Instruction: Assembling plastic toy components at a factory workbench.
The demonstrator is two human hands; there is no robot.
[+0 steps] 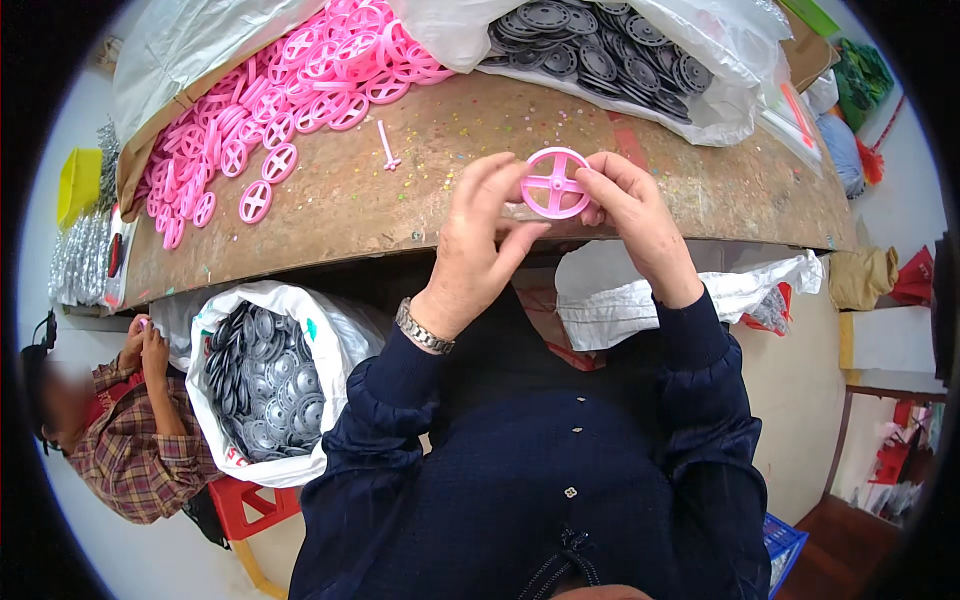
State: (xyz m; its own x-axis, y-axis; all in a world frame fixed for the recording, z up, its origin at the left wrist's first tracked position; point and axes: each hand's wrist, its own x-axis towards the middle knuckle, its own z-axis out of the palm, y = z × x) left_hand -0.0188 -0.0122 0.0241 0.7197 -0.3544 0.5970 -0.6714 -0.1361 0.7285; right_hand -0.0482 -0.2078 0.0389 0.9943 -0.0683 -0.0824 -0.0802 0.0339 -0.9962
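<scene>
A pink four-spoked plastic wheel (557,183) is held up just over the near edge of the table. My right hand (640,215) pinches its right rim between thumb and fingers. On the other side is my left hand (478,235), its fingers bent toward the left rim and its thumb standing apart below. Whether those fingertips touch the rim is hard to make out. A heap of similar pink wheels (300,80) spreads over the far left of the table, with a thin pink stick-like piece (387,147) lying alone beside it.
Black discs (600,50) spill from a white bag at the table's far side. Below the left edge stands a white sack (330,350) full of dark discs (270,380), near a red stool (250,508). A co-worker (150,430) sits at the left. Coloured specks dot the brown tabletop (330,220).
</scene>
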